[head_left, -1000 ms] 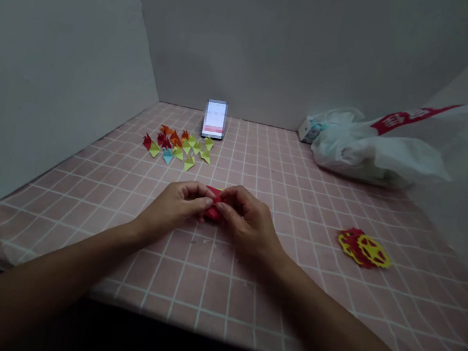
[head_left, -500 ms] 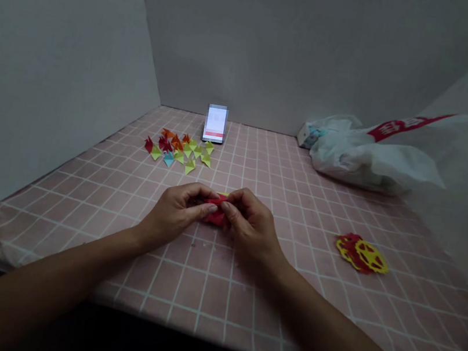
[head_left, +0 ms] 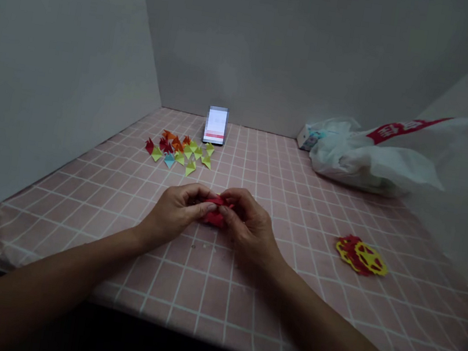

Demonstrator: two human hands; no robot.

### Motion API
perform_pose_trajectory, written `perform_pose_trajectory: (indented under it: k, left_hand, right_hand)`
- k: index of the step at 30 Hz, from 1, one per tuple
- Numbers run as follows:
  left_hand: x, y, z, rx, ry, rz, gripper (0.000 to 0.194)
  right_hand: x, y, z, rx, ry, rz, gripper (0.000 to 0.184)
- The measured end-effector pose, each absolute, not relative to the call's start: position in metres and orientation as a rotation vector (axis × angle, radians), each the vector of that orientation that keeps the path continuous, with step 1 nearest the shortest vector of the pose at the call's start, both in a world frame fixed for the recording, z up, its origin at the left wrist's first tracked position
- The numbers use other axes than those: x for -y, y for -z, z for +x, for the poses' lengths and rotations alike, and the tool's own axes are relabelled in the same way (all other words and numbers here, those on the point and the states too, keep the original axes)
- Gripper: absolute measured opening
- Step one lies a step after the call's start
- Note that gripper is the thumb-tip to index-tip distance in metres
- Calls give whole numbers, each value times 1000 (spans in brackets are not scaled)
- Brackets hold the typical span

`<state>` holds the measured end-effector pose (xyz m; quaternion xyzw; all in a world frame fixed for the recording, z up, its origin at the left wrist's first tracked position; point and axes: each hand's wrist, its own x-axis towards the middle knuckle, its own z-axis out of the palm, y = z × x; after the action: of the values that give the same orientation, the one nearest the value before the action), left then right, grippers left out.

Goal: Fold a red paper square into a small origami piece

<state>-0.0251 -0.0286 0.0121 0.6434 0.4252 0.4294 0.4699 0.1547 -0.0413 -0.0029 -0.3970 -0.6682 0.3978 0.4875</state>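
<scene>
A piece of red paper [head_left: 213,217] is held low over the middle of the table between both my hands; its exact folds are partly hidden by the fingers. My left hand [head_left: 183,206] pinches its left side between thumb and fingers. From the right, my right hand [head_left: 247,218] grips the upper right edge, thumb tip close to the left one. Beyond the left hand lie several small folded paper pieces [head_left: 190,168] in yellow, orange, red and blue. Lacy red and yellow paper cutouts [head_left: 370,258] lie stacked to the right of my right hand.
A phone [head_left: 215,126] with a lit, blurred screen stands upright at the back. A white plastic bag [head_left: 362,165] with red print rests at the back right against a small box [head_left: 307,138]. Pale walls enclose the table, which has a pink checked cloth [head_left: 190,292].
My right fingers have shifted slightly on the red paper, and the yellow edge seen behind it is gone from view. My left hand keeps its pinch.
</scene>
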Motion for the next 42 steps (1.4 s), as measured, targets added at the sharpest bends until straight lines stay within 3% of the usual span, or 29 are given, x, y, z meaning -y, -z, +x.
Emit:
perform_pose_trajectory:
  k: [6, 14, 42]
  left_hand:
    - [30, -14, -27, -1055, -1063, 1655, 14]
    - [32, -14, -23, -1014, -1009, 1464, 14]
    - [27, -11, -24, -1101, -1096, 1606, 18]
  right_hand:
    - [39, 5, 157, 1633, -956, -1038, 9]
    - [39, 8, 151, 1381, -1260, -952, 10]
    - [40, 6, 149, 1265, -1236, -1034, 15]
